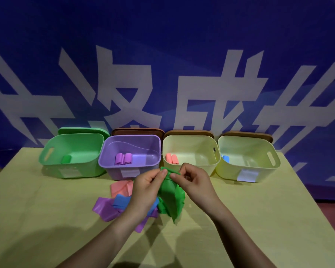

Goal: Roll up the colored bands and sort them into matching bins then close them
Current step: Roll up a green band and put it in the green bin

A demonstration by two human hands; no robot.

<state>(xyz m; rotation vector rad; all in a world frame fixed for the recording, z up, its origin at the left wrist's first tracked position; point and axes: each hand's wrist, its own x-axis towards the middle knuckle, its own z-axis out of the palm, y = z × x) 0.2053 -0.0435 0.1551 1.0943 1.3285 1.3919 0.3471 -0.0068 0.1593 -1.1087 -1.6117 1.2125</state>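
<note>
Your left hand (150, 183) and right hand (193, 180) pinch the top edge of a green band (171, 198), lifted above the counter (46, 209), just before the purple bin (130, 157).

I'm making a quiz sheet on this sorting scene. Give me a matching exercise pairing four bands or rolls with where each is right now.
Things:
1. green band
2. purple rolls
3. blue roll
4. loose pink band

Places:
A. far-right bin
B. flat on the table
C. held up by both hands, left hand and right hand
D. purple bin

Pairs: 1-C, 2-D, 3-A, 4-B
</note>
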